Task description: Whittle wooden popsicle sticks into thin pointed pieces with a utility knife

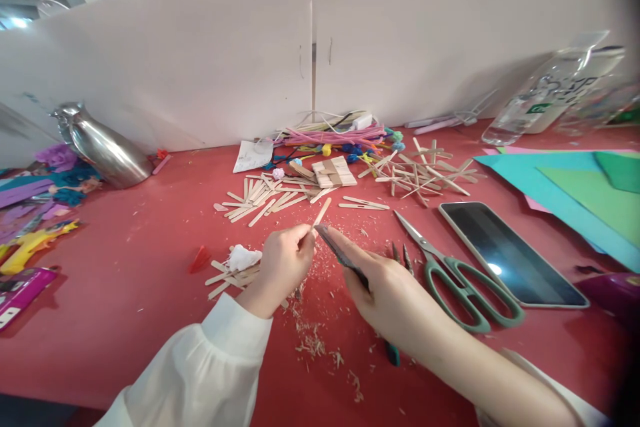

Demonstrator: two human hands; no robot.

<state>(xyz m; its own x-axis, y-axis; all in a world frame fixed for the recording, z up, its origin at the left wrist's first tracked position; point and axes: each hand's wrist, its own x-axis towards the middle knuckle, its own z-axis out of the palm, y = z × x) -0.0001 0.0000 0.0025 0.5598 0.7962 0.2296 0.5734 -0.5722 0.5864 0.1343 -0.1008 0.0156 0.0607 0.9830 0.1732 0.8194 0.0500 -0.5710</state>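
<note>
Just beyond the left hand (287, 260), in the head view, a wooden stick (323, 211) points up and away, its near end pinched in that hand's fingers. Right hand (384, 280) is closed around a dark bladed tool (340, 252), tip at the stick; contact cannot be confirmed. Wood shavings (313, 341) litter the red counter (165, 233) between the forearms. Green-handled scissors (467, 291) lie right of the right hand, a phone (510, 250) farther right; loose sticks (257, 195) lie beyond the left hand.

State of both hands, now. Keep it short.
Left hand: closed, holding a stick.
Right hand: closed, holding a knife, its tip at the stick.
</note>
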